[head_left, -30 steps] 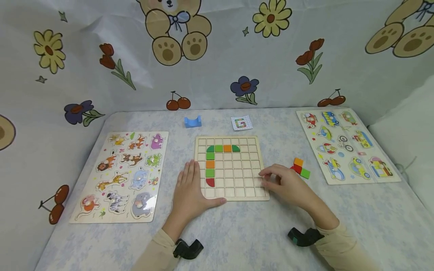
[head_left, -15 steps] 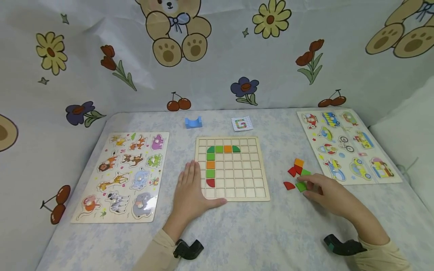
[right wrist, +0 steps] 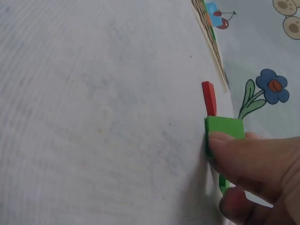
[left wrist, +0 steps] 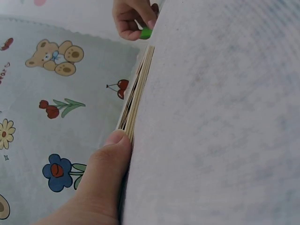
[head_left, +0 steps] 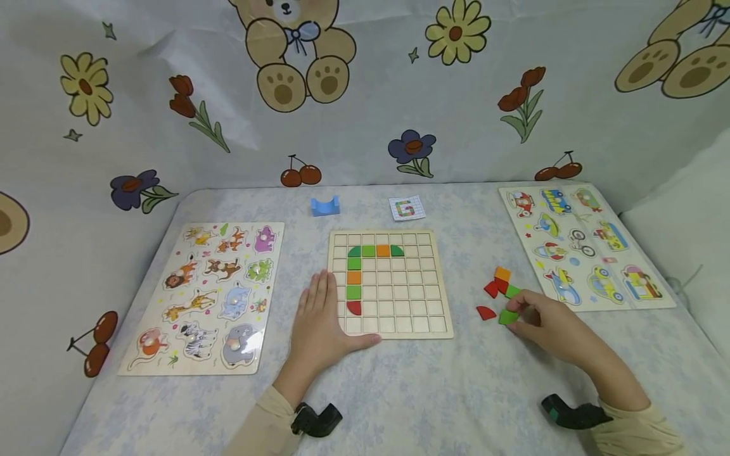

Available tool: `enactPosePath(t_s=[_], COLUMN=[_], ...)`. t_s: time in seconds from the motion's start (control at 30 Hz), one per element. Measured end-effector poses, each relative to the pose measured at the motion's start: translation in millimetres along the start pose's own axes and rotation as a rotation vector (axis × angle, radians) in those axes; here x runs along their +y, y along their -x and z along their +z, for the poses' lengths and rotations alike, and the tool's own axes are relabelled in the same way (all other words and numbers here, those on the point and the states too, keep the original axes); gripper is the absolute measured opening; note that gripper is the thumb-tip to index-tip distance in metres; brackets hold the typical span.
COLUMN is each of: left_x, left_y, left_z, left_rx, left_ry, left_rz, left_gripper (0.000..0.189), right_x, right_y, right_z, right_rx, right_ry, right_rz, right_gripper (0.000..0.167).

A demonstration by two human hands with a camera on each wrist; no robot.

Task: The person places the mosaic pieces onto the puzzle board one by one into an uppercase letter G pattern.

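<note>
In the head view, a wooden grid board (head_left: 399, 292) holds a bent line of green, orange and red pieces, ending in a red quarter-round piece (head_left: 354, 308). My left hand (head_left: 319, 323) lies flat at its lower left corner, fingers straight along the left side. Its thumb (left wrist: 108, 161) presses the front edge in the left wrist view. To the right of the board, my right hand (head_left: 544, 323) pinches a green square block (right wrist: 225, 127) between thumb and fingers. Another green piece (head_left: 512, 291) lies partly behind that hand, and a loose red piece (head_left: 486, 313) lies to its left.
An orange square (head_left: 502, 273) and more red pieces lie beyond the right hand. A pattern card (head_left: 407, 208) and a blue stand (head_left: 325, 206) are behind the board. An animal puzzle (head_left: 205, 297) lies left, a vehicle puzzle (head_left: 587, 253) right.
My right hand has moved from the board's right edge to the loose pieces and now pinches a green block, tilted up since half a second ago. The left hand stays put.
</note>
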State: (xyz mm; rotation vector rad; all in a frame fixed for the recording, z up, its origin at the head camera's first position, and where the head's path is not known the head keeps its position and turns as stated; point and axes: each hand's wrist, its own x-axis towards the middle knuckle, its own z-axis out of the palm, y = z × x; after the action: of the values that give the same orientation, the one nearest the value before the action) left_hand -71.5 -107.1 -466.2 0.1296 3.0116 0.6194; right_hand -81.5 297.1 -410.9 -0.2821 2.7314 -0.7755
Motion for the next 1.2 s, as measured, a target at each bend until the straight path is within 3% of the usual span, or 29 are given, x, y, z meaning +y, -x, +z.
enactPosePath(t_s=[0.27,0.37,0.53,0.77,1.0,1.2], left_x=[0.0,0.2,0.4,0.5,1.3,1.3], left_y=[-0.2,-0.3,-0.1,0.9,1.3,0.7], left_z=[-0.5,-0.4,-0.9,-1.1,-2.1,-2.4], left_rx=[-0.009,-0.006,0.001,-0.006,-0.005,-0.009], left_ry=[0.002,0.002,0.007,0.014,0.008,0.01], left_rz=[-0.004,-0.006,-0.003,-0.01,-0.01,-0.008], left_gripper=[0.149,0.148,0.149,0.149,0.147,0.147], right_x=[-13.6,-25.7,-50.9,-94.3,-131.4,-151.3], right_y=[-13.1,-22.4,-41.8,-64.9,-75.5,-82.5], right_z=[6.3,8.6,17.4,49.4,76.0,92.8], right_rx=[0.168,0.195,0.145,0.062,-0.007,-0.012], right_ry=[-0.034,-0.06,-0.099,-0.114,-0.191,-0.207], right_rz=[-0.031,-0.053,-0.106,-0.164,-0.248,-0.29], right_gripper=[0.019,0.02,0.019,0.018,0.016,0.013])
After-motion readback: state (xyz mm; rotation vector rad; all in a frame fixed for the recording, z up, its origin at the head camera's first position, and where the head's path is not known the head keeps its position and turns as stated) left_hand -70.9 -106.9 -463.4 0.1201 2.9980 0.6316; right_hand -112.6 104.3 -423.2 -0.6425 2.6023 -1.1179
